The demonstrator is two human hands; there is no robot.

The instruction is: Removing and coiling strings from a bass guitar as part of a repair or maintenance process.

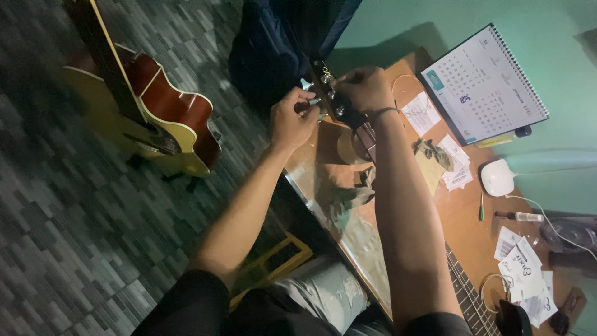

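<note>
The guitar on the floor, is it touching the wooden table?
Apart. The head view shows the red and yellow guitar standing on the tiled floor, with a plain strip of floor between it and the edge of the wooden table.

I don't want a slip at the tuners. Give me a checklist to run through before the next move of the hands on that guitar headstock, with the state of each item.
1. Left hand at a tuning peg on the headstock: ok, fingers pinch at its side.
2. Right hand steadying the headstock: ok, it closes over the top.
3. Guitar neck supported: ok, it lies along the wooden table.
4. String seated on its post: cannot tell, the hands hide it and the picture is dim.
5. Screwdriver within reach: ok, it lies on the table right of the neck.
6. Second guitar out of the way: ok, it stands on the floor to the left, apart.
</note>
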